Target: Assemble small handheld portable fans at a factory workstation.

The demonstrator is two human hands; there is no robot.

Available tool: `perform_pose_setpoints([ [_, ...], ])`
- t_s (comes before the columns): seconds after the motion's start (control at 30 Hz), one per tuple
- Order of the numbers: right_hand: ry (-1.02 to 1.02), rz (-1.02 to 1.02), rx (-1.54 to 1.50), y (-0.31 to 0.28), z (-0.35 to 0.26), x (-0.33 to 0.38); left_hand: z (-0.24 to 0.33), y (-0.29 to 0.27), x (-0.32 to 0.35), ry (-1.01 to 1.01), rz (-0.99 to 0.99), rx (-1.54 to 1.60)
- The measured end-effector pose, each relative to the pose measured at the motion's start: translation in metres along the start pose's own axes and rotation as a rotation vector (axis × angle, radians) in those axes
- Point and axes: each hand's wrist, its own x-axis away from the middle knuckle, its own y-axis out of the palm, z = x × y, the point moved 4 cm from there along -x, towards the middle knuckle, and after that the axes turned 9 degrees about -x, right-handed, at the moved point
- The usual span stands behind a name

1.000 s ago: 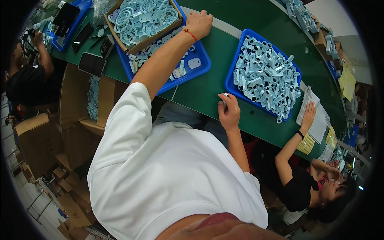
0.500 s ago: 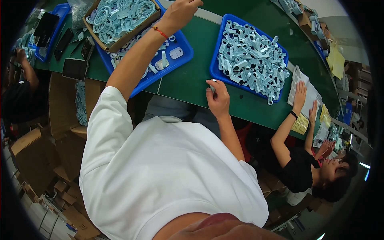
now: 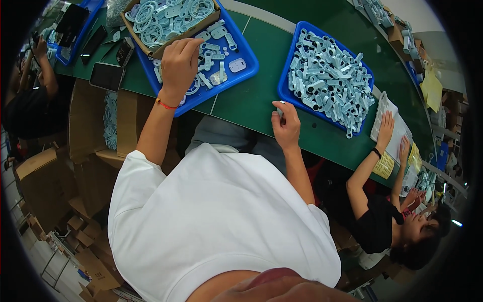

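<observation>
My left hand (image 3: 178,63) lies palm down on the left blue tray (image 3: 241,75), fingertips at the rim of a cardboard box (image 3: 151,48) full of pale blue plastic rings and parts. Loose pale blue parts (image 3: 216,55) lie in the tray beside the hand; whether the fingers grip one is hidden. My right hand (image 3: 287,126) rests on the green table (image 3: 251,108) near its front edge, pinching a small pale blue part (image 3: 279,108). Just beyond it stands a second blue tray (image 3: 287,93) heaped with several pale blue pieces (image 3: 329,80).
A person in a black shirt (image 3: 377,226) sits at my right, a hand (image 3: 386,126) flat on papers (image 3: 397,133). Another person's arm (image 3: 43,65) is at the far left. Two phones (image 3: 106,76) lie left of my tray. Cardboard boxes (image 3: 45,181) fill the floor at left.
My left hand has drawn back from over the cardboard box to the tray in front of it. My right hand has stayed at the table edge with its small part.
</observation>
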Motion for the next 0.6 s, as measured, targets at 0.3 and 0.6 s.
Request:
perform_pose_setpoints([
  [0.3, 0.012, 0.015, -0.018, -0.001, 0.001, -0.001, 0.067, 0.0, 0.017, -0.29, -0.292, 0.779],
  [0.6, 0.038, 0.016, -0.054, -0.001, -0.002, 0.0, 0.108, 0.038, 0.054, -0.214, -0.456, 0.809],
])
